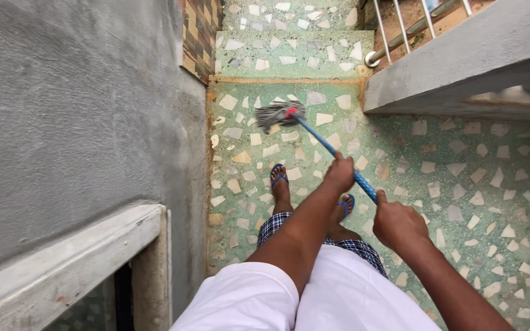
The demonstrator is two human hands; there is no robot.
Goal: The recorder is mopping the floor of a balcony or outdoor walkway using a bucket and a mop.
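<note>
- A left hand is gripping the blue mop handle higher up; a right hand is clamping its lower end.
- The grey mop head is resting on the green speckled floor, ahead of the sandalled feet, near the step.

The mop has a grey stringy head with a red collar, and its handle is bright blue with a paler spiral pattern. The floor and the far steps are green, speckled all over with white, grey and tan stone chips, while the wall on the left is plain rough grey with a brown-and-yellow checked tile strip at its far end. The shorts are a blue-and-white check, the shirt is white, and the sandals have blue straps.
</note>
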